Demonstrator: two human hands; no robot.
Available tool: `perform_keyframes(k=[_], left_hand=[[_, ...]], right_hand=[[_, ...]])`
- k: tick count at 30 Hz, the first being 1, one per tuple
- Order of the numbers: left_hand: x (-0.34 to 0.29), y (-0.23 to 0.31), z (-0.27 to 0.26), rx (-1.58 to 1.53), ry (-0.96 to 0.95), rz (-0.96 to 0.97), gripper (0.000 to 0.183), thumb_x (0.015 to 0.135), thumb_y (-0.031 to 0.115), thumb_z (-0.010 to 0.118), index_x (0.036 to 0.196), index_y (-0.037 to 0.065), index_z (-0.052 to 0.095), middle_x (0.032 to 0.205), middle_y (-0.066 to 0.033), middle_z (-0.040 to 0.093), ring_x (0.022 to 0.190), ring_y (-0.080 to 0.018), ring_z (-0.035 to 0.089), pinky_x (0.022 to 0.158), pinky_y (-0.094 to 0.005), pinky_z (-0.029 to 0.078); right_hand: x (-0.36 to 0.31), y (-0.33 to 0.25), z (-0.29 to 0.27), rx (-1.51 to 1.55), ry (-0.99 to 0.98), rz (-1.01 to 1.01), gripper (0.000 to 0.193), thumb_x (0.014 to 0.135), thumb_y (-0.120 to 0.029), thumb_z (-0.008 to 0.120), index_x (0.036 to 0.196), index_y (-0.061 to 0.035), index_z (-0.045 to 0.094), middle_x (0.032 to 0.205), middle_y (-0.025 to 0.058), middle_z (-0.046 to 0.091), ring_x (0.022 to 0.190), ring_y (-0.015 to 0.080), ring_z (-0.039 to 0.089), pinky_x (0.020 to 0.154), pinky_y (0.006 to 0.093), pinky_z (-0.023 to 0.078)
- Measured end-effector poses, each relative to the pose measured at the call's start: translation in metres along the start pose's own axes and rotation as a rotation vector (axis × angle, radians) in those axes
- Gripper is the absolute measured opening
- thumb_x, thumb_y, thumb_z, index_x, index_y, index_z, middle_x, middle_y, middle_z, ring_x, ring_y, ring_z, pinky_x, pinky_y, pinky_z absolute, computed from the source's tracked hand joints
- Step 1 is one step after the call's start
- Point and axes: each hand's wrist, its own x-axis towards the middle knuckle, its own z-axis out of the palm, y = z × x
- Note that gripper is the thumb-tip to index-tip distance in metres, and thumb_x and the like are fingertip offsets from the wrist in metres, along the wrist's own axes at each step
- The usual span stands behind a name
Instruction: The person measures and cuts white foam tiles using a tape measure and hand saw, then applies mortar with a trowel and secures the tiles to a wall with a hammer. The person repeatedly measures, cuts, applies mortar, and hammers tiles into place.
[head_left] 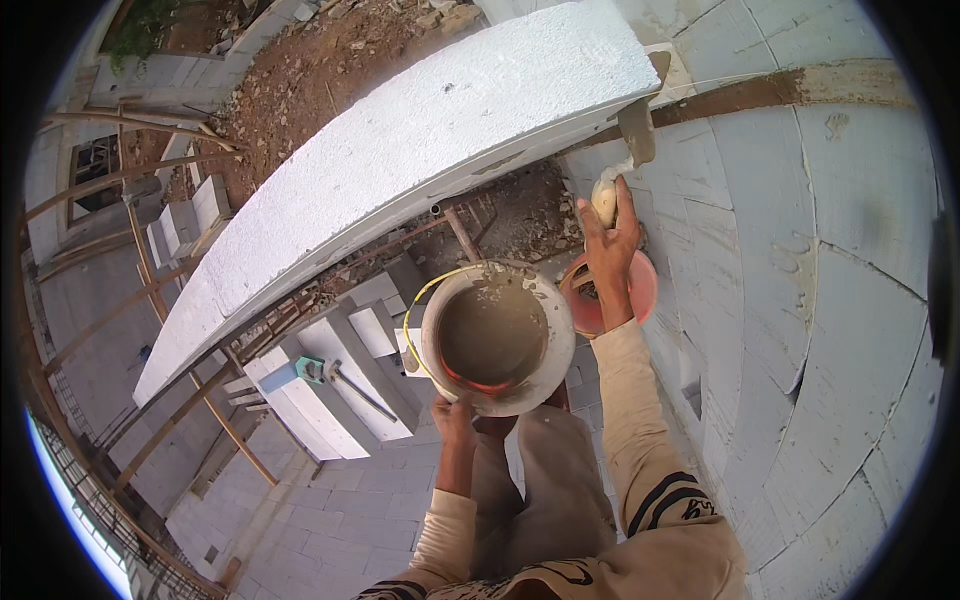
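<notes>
Left hand: the left hand (455, 415) is low in the middle of the frame. Its fingers (462, 402) are closed on the near rim of the bucket.
Bucket: the bucket (497, 337) is round and white, held up in the middle of the frame. It has wet grey mortar (492, 332) inside and a thin yellow handle on its left side.
Right hand: the right hand (610, 235) is up and right of the bucket. Its fingers are wrapped tight around the pale handle of a trowel.
Trowel: the trowel (637, 130) points up toward the top of the frame. Its grey blade sits near the joint by the big block; I cannot tell if it touches.
Big block: a long white block (400, 160) runs from the left side up to the top middle.
Wall: the white block wall (800, 250) fills the right side, with a brown mortar strip along the top.
Orange bowl: an orange bowl (640, 285) sits just behind the right wrist.
Below: more white blocks and a hammer (340, 380) lie lower left.
</notes>
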Motion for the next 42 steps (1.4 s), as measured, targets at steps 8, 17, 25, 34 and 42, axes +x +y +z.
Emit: perform_keyframes(k=[8,17,25,34,42], left_hand=[[-0.004,-0.041,-0.037,-0.342,0.114,0.042,0.018,0.087,-0.005,0.069,0.104,-0.001,0.073,0.092,-0.0049,0.074,0.079,-0.0139,0.07,0.072,-0.0319,0.057],[-0.009,-0.081,-0.092,-0.704,0.286,0.001,0.03,0.083,-0.009,0.068,0.112,-0.002,0.073,0.101,-0.0075,0.078,0.084,-0.0174,0.073,0.077,-0.033,0.059],[-0.033,-0.099,-0.2,-1.152,0.57,0.056,0.036,0.085,-0.012,0.057,0.117,-0.001,0.068,0.107,-0.0112,0.075,0.093,-0.0233,0.074,0.086,-0.0383,0.063],[0.045,-0.114,-0.421,-1.383,0.881,0.299,0.042,0.086,-0.012,0.058,0.127,-0.002,0.058,0.115,-0.0122,0.068,0.107,-0.025,0.069,0.098,-0.044,0.059],[0.191,-0.124,-0.607,-1.626,0.919,0.498,0.031,0.086,-0.014,0.062,0.114,-0.007,0.052,0.114,-0.0154,0.061,0.104,-0.0301,0.067,0.103,-0.0485,0.06]], right_hand=[[-0.187,-0.048,-0.152,-0.298,-0.483,0.325,0.068,0.093,-0.008,0.077,0.15,0.0125,0.047,0.14,0.0262,0.062,0.122,0.0316,0.064,0.105,0.0416,0.051],[-0.223,-0.132,-0.041,-0.508,-1.454,0.012,0.068,0.091,-0.017,0.076,0.15,0.0038,0.051,0.13,0.0279,0.065,0.11,0.0426,0.068,0.095,0.0463,0.054],[-0.225,-0.166,-0.006,-0.615,-1.439,0.076,0.051,0.097,-0.012,0.072,0.145,-0.0029,0.059,0.123,0.0137,0.07,0.104,0.0225,0.068,0.087,0.0366,0.056],[-0.223,-0.116,0.021,-0.907,-1.614,0.085,0.038,0.099,-0.018,0.07,0.132,-0.0009,0.066,0.101,0.011,0.074,0.09,0.0193,0.07,0.084,0.0355,0.057],[-0.26,-0.062,0.052,-1.02,-1.695,0.066,0.037,0.098,-0.02,0.071,0.128,0.0007,0.067,0.097,0.013,0.075,0.086,0.0189,0.071,0.083,0.0356,0.057]])
